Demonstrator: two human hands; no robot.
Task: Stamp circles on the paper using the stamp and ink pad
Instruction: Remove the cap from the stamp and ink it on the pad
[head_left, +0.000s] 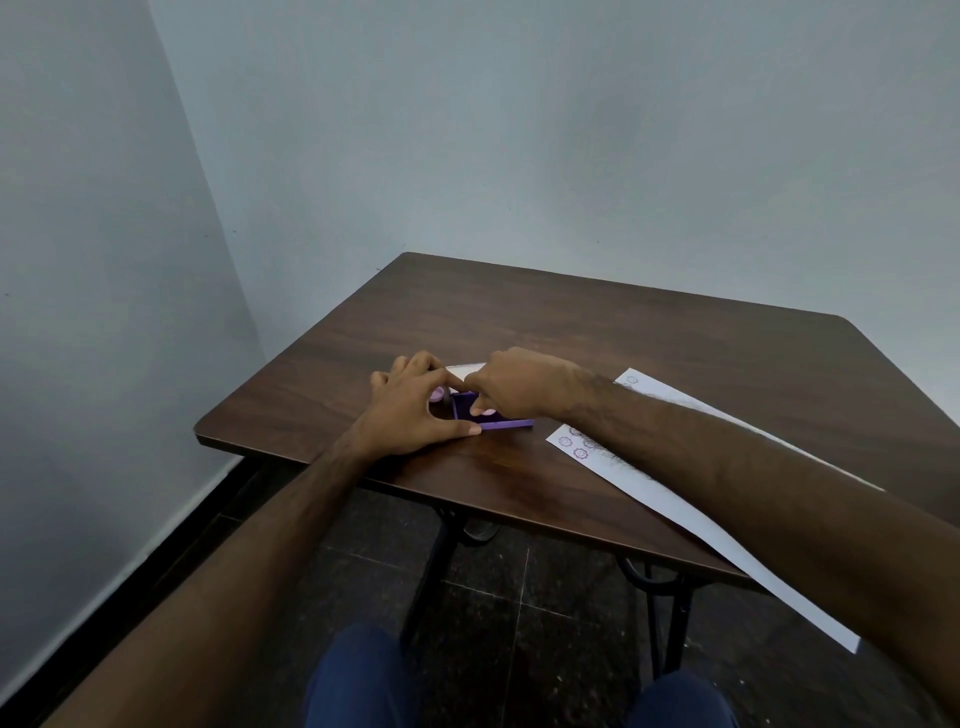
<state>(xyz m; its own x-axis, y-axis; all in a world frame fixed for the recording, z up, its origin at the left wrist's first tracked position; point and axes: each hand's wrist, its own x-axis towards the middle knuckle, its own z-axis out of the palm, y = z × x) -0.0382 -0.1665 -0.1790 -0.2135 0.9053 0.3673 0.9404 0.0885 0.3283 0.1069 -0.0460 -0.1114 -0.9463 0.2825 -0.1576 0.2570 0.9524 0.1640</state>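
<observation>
The dark wood table (649, 353) stood near the corner walls, its far half bare. Toward its left near edge the left hand (410, 410) lay spread, thumb and forefinger bracing one purple ink pad (493, 418). The right hand (519, 384) curled over the pad, fingers pinched on what seemed a small pink stamp (487, 412), mostly hidden. To the right, one white paper (670, 499) overhung the near edge, with about four purple circles (577, 444) visible beside the forearm.

Open purple ink pad (491, 418) lying flat beside long white paper (675, 504) bearing purple circular stamp marks (577, 446) at its near-left end.
</observation>
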